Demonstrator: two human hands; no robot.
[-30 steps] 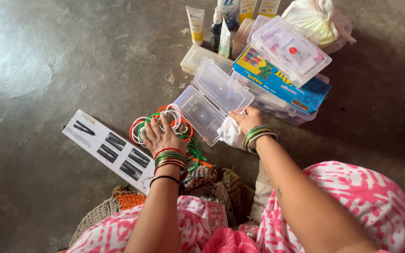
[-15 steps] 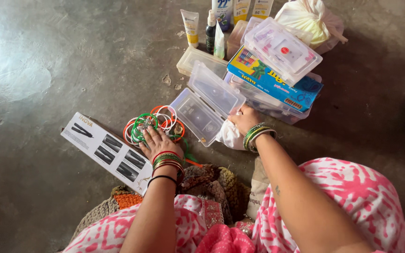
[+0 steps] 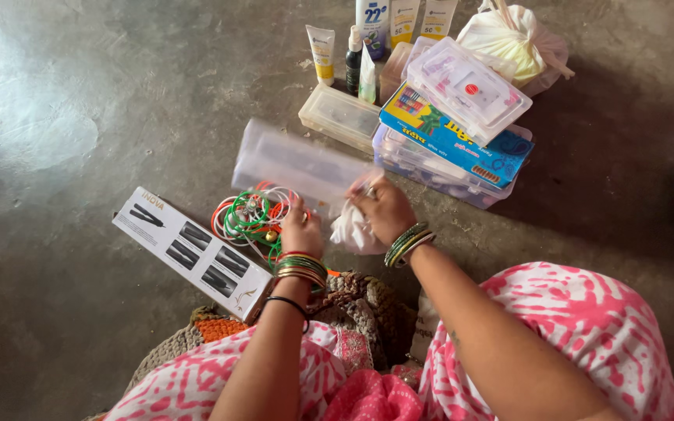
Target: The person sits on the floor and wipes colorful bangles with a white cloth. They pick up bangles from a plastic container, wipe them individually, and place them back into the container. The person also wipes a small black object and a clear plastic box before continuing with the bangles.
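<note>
A clear plastic box, blurred by motion, is lifted off the grey floor in front of me. My right hand pinches its right corner while also clutching a crumpled white cloth. My left hand is raised to the box's near edge, its fingers against the underside. Both wrists carry green, red and gold bangles. A heap of loose green, white and orange bangles lies on the floor just left of my left hand.
A long white carton with pictures of a hair tool lies to the left. Behind are a blue carton between clear cases, a small clear container, tubes and bottles, and a white bag. A woven mat is at my knees.
My left hand left the bangle heap and rose to the clear box. The box, which lay open on the floor, is now lifted and swung leftward by both hands.
</note>
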